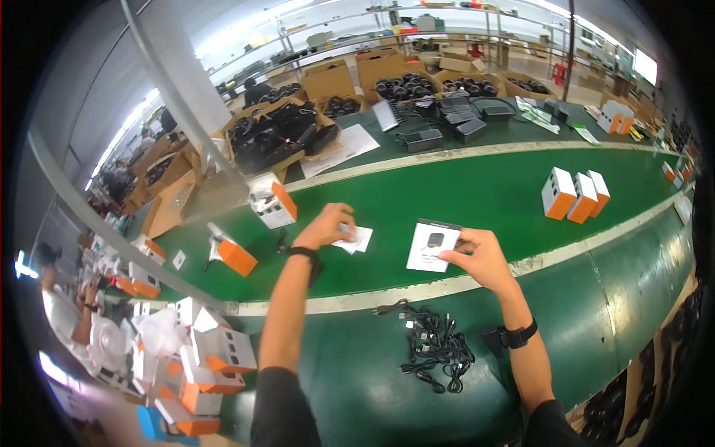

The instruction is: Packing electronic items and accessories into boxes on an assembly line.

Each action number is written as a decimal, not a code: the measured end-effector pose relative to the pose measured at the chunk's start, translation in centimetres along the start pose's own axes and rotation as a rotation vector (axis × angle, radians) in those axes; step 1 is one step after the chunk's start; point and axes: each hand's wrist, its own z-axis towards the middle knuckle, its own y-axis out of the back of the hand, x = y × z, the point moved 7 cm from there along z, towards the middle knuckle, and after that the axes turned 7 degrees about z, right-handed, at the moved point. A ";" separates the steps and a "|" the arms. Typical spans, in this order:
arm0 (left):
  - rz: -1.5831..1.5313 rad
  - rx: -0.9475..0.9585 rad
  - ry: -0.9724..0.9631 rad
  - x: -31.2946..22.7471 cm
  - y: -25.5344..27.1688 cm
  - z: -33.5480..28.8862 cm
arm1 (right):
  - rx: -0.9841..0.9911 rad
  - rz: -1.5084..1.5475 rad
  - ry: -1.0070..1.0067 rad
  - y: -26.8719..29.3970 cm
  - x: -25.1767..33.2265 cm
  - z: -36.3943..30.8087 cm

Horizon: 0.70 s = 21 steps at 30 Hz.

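Note:
My right hand (pixel 480 257) pinches a white booklet (pixel 432 248) by its right edge. A picture of a dark device is printed on its front, and a dark strip runs along its top. Over the green belt, my left hand (pixel 328 226) curls its fingers down onto white leaflets (pixel 360 239); its fingertips are slightly blurred and seem closed on one. Left of that hand stands an opened white-and-orange box (pixel 273 203). A small black piece (pixel 281 240) lies between them. Another opened box (pixel 237 257) lies tilted farther left.
A tangle of black cables (pixel 439 346) lies on the near table (pixel 551 313). White-and-orange boxes (pixel 216 346) pile up at lower left; three more boxes (pixel 582 197) stand on the belt (pixel 477 190) at right. Black devices (pixel 462 119) and filled cartons (pixel 279 138) are behind. A metal post (pixel 175 93) rises at left.

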 end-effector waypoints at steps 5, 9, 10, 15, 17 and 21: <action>-0.060 0.164 0.290 2.6 -2.7 0.6 | 0.013 -0.026 -0.061 -0.1 -1.4 -0.8; 0.127 0.246 0.362 0.9 -3.6 0.0 | 0.009 0.001 -0.054 0.1 -1.5 -1.3; 0.179 0.262 0.342 0.2 -3.7 -0.2 | -0.001 0.014 -0.085 0.0 -1.6 -1.6; 0.172 0.211 0.279 -0.5 -3.0 -2.3 | 0.062 -0.013 -0.042 -1.9 -1.5 -1.8; 0.167 0.141 0.191 -0.7 -2.4 -3.4 | 0.075 -0.011 -0.026 -2.8 -0.7 -1.7; -0.004 0.212 0.331 -3.6 -3.2 -2.6 | 0.020 -0.004 -0.022 -1.8 -0.6 -2.2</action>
